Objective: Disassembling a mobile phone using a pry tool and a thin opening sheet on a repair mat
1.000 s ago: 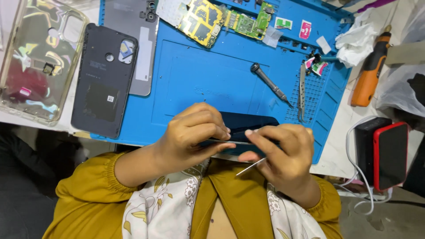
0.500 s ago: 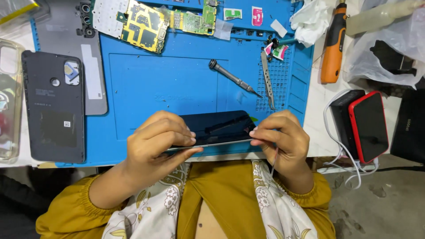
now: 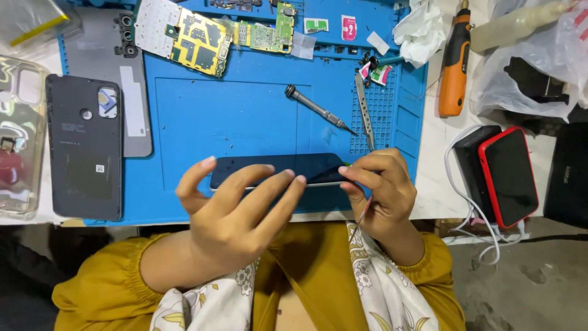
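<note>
A dark phone (image 3: 294, 167) with a glossy black screen is held level over the near edge of the blue work mat (image 3: 233, 116). My right hand (image 3: 380, 190) pinches its right end, thumb and fingers closed on the edge. A thin metal pry tool (image 3: 362, 214) sticks down from that same hand. My left hand (image 3: 239, 214) is in front of the phone with its fingers stretched out and apart. Its fingertips rest on the phone's near edge and the thumb is lifted clear.
On the mat lie a screwdriver (image 3: 318, 113), tweezers (image 3: 364, 110) and circuit boards (image 3: 196, 40). A dark back cover (image 3: 86, 153), a grey frame (image 3: 131, 92) and a clear case (image 3: 21, 135) sit left. An orange power screwdriver (image 3: 454, 67), a red-edged phone (image 3: 508, 175) and a plastic bag (image 3: 539, 55) are right.
My left hand has loosened from a closed grip on the phone to stretched, spread fingers with the thumb raised. My right hand keeps its hold on the right end.
</note>
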